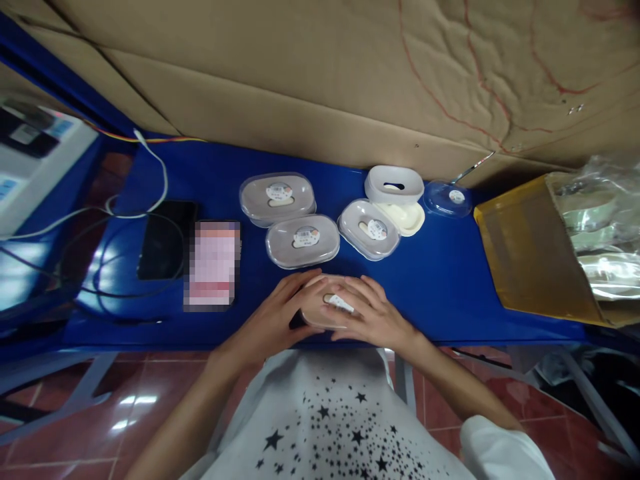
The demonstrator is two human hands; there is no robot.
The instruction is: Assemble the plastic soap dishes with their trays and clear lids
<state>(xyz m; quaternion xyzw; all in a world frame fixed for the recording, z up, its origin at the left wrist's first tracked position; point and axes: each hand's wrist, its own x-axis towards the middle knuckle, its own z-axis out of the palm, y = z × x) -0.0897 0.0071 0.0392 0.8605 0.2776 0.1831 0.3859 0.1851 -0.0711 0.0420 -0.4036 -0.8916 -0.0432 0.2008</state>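
At the table's front edge, both my hands are on an oval lidded box [316,313] with a clear cover and a white label. My left hand [283,310] wraps its left side, fingers curled over the far rim. My right hand [373,310] grips the right side, with its fingers lying across the top and the label. Just beyond my hands sits a similar oval box [303,241], with another box [277,198] behind it. A third box [369,229] lies tilted to the right. These three have clear covers and round labels.
Behind the right box are an uncovered white oval base [395,183], a cream insert [407,219] and a loose clear cover [449,199]. A carton [530,247] of plastic-wrapped covers stands right. Phone [213,265], dark tablet-like device [167,240] and cables [165,177] lie left. Cardboard [300,80] walls the back.
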